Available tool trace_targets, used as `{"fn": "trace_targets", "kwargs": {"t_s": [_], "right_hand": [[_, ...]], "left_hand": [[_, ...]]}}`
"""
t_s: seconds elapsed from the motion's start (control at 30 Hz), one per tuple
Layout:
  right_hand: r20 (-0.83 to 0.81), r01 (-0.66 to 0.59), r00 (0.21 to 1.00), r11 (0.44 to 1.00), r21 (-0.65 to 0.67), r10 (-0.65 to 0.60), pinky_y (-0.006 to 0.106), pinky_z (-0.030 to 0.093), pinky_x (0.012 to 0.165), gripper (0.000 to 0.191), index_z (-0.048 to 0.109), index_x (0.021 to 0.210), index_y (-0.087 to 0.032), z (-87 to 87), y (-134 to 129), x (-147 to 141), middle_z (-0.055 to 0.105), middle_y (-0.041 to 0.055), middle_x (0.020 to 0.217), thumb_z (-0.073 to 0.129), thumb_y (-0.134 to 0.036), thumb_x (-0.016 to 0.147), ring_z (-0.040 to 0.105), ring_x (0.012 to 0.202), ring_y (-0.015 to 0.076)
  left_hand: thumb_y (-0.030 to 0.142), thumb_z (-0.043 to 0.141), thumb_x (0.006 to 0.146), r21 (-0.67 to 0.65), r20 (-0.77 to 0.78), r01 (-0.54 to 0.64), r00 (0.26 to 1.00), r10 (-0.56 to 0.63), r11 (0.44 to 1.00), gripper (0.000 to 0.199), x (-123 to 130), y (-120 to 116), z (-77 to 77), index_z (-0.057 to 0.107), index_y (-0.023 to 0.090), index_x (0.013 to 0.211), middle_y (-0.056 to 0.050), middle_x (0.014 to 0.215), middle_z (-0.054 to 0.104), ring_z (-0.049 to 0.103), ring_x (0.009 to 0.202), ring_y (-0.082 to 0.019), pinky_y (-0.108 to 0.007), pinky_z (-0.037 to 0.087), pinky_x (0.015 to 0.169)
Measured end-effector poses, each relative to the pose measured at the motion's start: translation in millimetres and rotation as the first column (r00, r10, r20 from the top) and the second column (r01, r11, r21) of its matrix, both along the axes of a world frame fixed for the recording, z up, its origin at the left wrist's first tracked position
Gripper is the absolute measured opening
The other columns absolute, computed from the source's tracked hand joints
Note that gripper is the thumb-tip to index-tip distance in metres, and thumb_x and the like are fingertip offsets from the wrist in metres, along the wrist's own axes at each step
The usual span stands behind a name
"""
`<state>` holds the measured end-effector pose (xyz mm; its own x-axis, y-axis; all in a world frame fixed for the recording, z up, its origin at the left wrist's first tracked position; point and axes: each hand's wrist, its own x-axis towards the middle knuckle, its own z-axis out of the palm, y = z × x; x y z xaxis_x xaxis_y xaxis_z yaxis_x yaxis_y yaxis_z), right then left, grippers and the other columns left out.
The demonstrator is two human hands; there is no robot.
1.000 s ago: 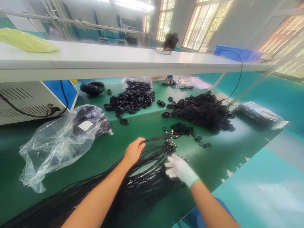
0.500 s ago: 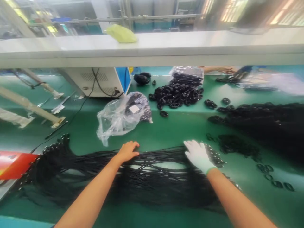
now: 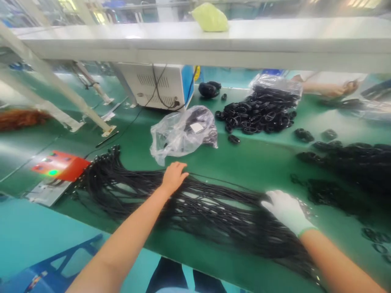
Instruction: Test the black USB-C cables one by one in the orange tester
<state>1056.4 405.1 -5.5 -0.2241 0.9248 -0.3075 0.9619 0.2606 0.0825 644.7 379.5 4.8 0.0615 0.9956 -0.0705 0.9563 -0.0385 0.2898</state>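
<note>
A wide bundle of long black cords lies across the green table, with small shiny tips at its left end. My left hand, bare, rests on the far edge of the bundle with its thumb apart from the fingers. Toward the bundle's right end, my right hand in a white glove lies flat over the cords, fingers stretched out. I see nothing gripped in either hand. Beyond my left hand sits a clear plastic bag with black items inside.
A pile of black oval coils lies at the back, and a larger dark heap at the right. A red device with a green light stands left. A white shelf spans above. A co-worker's hand shows behind.
My view has turned left, so the table's things sit farther right and the red device shows more fully. Both hands stay on the cords, with little visible movement along them.
</note>
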Motion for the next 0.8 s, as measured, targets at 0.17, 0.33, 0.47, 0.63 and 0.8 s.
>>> {"fn": "trace_targets", "kwargs": {"t_s": [0.17, 0.33, 0.47, 0.63, 0.8], "right_hand": [[-0.318, -0.204, 0.921, 0.975, 0.093, 0.223, 0.039, 0.038, 0.098, 0.034, 0.065, 0.111, -0.015, 12.0, -45.9, -67.9, 0.065, 0.012, 0.115, 0.041, -0.028, 0.09, 0.056, 0.108, 0.0259], [-0.441, -0.345, 0.846, 0.938, -0.028, 0.298, 0.043, 0.04, 0.099, 0.035, 0.063, 0.116, -0.018, 2.3, -92.4, -72.1, 0.062, 0.0102, 0.123, 0.048, -0.024, 0.084, 0.054, 0.114, 0.027], [-0.426, -0.045, 0.9, 0.992, 0.117, 0.091, 0.041, 0.041, 0.1, 0.035, 0.065, 0.108, -0.014, -2.3, -98.1, -10.3, 0.066, 0.0127, 0.112, 0.037, -0.026, 0.09, 0.057, 0.107, 0.0247], [-0.239, -0.09, 0.965, 0.993, 0.078, 0.106, 0.045, 0.039, 0.1, 0.041, 0.059, 0.121, -0.016, 5.1, -118.6, 53.6, 0.06, 0.0123, 0.124, 0.047, -0.033, 0.085, 0.053, 0.115, 0.0287], [-0.079, -0.005, 0.997, 0.996, 0.088, 0.012, 0.048, 0.049, 0.084, 0.047, 0.067, 0.108, -0.012, -9.3, -144.9, 76.8, 0.064, 0.0192, 0.116, 0.042, -0.044, 0.083, 0.059, 0.106, 0.036]], "left_hand": [[0.029, 0.06, 0.085, 0.011, 0.056, 0.134, 0.989, -0.135, 0.991, 0.04, 25.9, -106.8, 6.4, 0.055, 0.022, 0.124, -0.009, 0.131, 0.057, 0.045, 0.124, -0.026, -0.044, 0.033, 0.105], [0.016, 0.063, 0.076, -0.024, 0.078, 0.163, 0.984, -0.161, 0.986, 0.053, 51.2, -176.0, -11.7, 0.053, 0.024, 0.127, -0.011, 0.134, 0.055, 0.044, 0.125, -0.031, -0.048, 0.033, 0.104], [0.012, 0.049, 0.084, 0.0, 0.138, 0.185, 0.973, -0.183, 0.983, 0.036, 62.3, -180.4, -13.6, 0.06, 0.019, 0.117, -0.014, 0.127, 0.058, 0.047, 0.12, -0.031, -0.048, 0.033, 0.102], [0.014, 0.06, 0.078, 0.016, 0.224, 0.34, 0.915, -0.335, 0.94, 0.045, 109.1, -149.0, -7.7, 0.054, 0.022, 0.122, -0.013, 0.126, 0.056, 0.045, 0.117, -0.031, -0.048, 0.033, 0.099], [0.023, 0.055, 0.087, -0.052, 0.209, 0.376, 0.91, -0.358, 0.925, 0.012, 134.2, -141.7, -5.1, 0.064, 0.018, 0.094, -0.008, 0.109, 0.062, 0.054, 0.106, -0.026, -0.046, 0.042, 0.087]]}}
